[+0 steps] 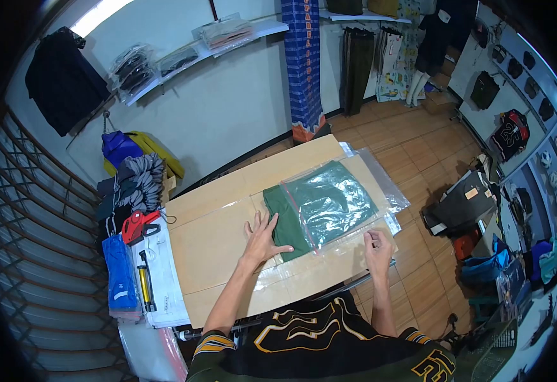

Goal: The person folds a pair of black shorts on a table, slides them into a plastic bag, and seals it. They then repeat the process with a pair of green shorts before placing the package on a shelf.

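A folded dark green garment (pixel 279 219) lies on the cardboard-covered table, mostly inside a clear plastic bag (pixel 332 204). Its left end sticks out past the bag's reddish opening strip. My left hand (pixel 264 240) rests on that uncovered end, with fingers spread and thumb stretched along the cloth. At the bag's near right edge, my right hand (pixel 378 251) is closed with its fingers pinched together, seemingly on the clear plastic; the exact grip is hard to see.
Brown cardboard (pixel 211 239) covers the table. More clear plastic (pixel 386 184) lies at its right end. To the left are a red tool (pixel 139 226), a yellow-black hand pump (pixel 145 283), blue packaged clothing (pixel 120 274) and stacked grey garments (pixel 139 181). A patterned pillar (pixel 302 70) stands behind.
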Available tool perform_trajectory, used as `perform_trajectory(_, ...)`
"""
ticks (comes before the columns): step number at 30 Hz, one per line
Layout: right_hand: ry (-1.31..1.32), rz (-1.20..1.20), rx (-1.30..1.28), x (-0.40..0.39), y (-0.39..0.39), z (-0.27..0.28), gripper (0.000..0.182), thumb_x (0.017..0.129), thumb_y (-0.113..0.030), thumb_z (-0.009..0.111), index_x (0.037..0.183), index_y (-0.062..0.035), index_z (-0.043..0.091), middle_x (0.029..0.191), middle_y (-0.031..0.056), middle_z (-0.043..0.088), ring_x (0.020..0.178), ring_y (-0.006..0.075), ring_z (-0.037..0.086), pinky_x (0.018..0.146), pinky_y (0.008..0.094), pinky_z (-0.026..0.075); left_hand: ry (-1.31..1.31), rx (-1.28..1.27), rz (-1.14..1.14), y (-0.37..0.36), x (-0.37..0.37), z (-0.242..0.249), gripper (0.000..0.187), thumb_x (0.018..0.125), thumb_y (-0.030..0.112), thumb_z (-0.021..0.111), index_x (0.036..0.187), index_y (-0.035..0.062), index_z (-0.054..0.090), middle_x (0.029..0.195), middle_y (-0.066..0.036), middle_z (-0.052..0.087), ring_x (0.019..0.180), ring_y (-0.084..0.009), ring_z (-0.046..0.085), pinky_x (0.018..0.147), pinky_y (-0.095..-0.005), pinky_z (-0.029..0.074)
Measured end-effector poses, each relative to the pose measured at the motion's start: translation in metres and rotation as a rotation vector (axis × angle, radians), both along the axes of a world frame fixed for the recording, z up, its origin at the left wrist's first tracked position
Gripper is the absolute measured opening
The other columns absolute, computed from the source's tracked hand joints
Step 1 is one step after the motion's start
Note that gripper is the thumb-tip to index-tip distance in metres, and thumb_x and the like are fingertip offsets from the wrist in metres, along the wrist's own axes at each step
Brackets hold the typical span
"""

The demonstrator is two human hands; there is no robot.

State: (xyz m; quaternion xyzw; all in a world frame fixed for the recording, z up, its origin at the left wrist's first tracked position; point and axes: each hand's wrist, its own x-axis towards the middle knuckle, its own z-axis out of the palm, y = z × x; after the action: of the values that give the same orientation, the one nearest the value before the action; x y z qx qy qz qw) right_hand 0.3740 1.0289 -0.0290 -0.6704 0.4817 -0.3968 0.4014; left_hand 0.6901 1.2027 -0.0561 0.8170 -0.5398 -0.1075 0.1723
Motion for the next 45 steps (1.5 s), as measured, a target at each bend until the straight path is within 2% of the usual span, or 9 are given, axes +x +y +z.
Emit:
perform_trajectory(6, 0.04, -0.045, -0.032, -0.032, -0.043, 0.008, 0.021, 0.099, -0.013, 0.073, 0.108, 0.0062, 0.074, 0.088, 0.013, 0.076, 0.076, 0.0147, 0.07, 0.07, 0.0308, 0.055, -0.003, -0.034, -0.036, -0.073, -0.038, -0.006, 0.127, 0.064, 0.077, 0.085, 0.164, 0.0106, 0.041, 0.17, -0.024, 0.033, 0.159, -0.0503, 0.019, 0.116, -0.0824, 0.013)
perform_trajectory(13, -0.057, -0.014, -0.082, -0.056, -0.114, 0.007, 0.023, 0.097, -0.014, 0.075, 0.107, 0.0063, 0.073, 0.093, 0.0192, 0.079, 0.079, 0.0217, 0.075, 0.072, 0.034, 0.058, -0.096, -0.156, -0.027, -0.124, -0.076, -0.009, 0.124, 0.067, 0.084, 0.077, 0.163, 0.0131, 0.043, 0.17, -0.025, 0.032, 0.159, -0.0505, 0.019, 0.117, -0.0806, 0.015)
perform_trajectory(17, 0.029, 0.025, -0.043, -0.063, -0.162, 0.007, 0.031, 0.095, -0.017, 0.078, 0.113, 0.0071, 0.071, 0.103, 0.0225, 0.078, 0.094, 0.0278, 0.076, 0.084, 0.0366, 0.058, -0.037, -0.235, 0.054, -0.119, -0.079, -0.01, 0.123, 0.066, 0.074, 0.086, 0.16, 0.0067, 0.045, 0.162, -0.029, 0.043, 0.154, -0.0497, 0.032, 0.123, -0.0653, 0.023)
perform_trajectory(21, 0.215, 0.027, -0.128, -0.059, -0.228, -0.022, 0.048, 0.091, -0.021, 0.082, 0.126, 0.0073, 0.067, 0.12, 0.026, 0.075, 0.113, 0.0327, 0.072, 0.099, 0.038, 0.055, 0.006, -0.386, 0.211, -0.093, -0.084, -0.02, 0.09, 0.085, 0.05, 0.083, 0.154, 0.0027, 0.05, 0.157, -0.027, 0.05, 0.148, -0.0463, 0.042, 0.124, -0.0557, 0.029)
perform_trajectory(25, 0.025, 0.297, 0.291, -0.037, -0.301, -0.061, 0.066, 0.092, -0.028, 0.084, 0.138, 0.0116, 0.058, 0.129, 0.0277, 0.07, 0.12, 0.0301, 0.069, 0.101, 0.0372, 0.054, -0.067, -0.375, 0.413, -0.065, -0.1, -0.021, 0.069, 0.091, 0.036, 0.078, 0.147, 0.0014, 0.057, 0.152, -0.022, 0.056, 0.145, -0.0427, 0.048, 0.122, -0.0527, 0.033)
perform_trajectory(29, -0.16, 0.433, 0.733, -0.006, -0.327, -0.05, 0.071, 0.089, -0.027, 0.088, 0.141, 0.0102, 0.058, 0.129, 0.0223, 0.07, 0.118, 0.0266, 0.069, 0.098, 0.0368, 0.055, -0.072, -0.427, 0.526, -0.055, -0.114, -0.02, 0.056, 0.091, 0.026, 0.078, 0.139, 0.0017, 0.063, 0.148, -0.019, 0.061, 0.144, -0.0404, 0.05, 0.121, -0.0512, 0.035)
perform_trajectory(33, 0.02, 0.596, 0.785, 0.019, -0.334, -0.039, 0.038, 0.09, -0.016, 0.086, 0.119, 0.0054, 0.072, 0.103, 0.0138, 0.078, 0.084, 0.0203, 0.075, 0.077, 0.0348, 0.061, -0.076, -0.448, 0.58, -0.059, -0.117, -0.019, 0.051, 0.09, 0.026, 0.078, 0.134, 0.0031, 0.066, 0.145, -0.017, 0.063, 0.142, -0.0392, 0.051, 0.12, -0.0516, 0.036)
perform_trajectory(39, 0.079, 0.63, 0.595, 0.03, -0.346, -0.024, 0.021, 0.086, -0.007, 0.084, 0.101, 0.0054, 0.076, 0.094, 0.0127, 0.079, 0.077, 0.0179, 0.074, 0.071, 0.0321, 0.058, -0.067, -0.472, 0.626, -0.061, -0.121, -0.015, 0.047, 0.088, 0.029, 0.08, 0.127, 0.0048, 0.07, 0.143, -0.015, 0.065, 0.141, -0.0378, 0.052, 0.119, -0.0513, 0.037)
perform_trajectory(45, 0.061, 0.588, 0.336, 0.007, -0.384, 0.021, 0.024, 0.09, -0.002, 0.074, 0.113, 0.0046, 0.074, 0.095, 0.0087, 0.078, 0.077, 0.0142, 0.07, 0.071, 0.0298, 0.055, -0.068, -0.489, 0.654, -0.064, -0.123, -0.011, 0.047, 0.084, 0.029, 0.083, 0.123, 0.0056, 0.072, 0.14, -0.015, 0.067, 0.138, -0.037, 0.055, 0.117, -0.0513, 0.039)
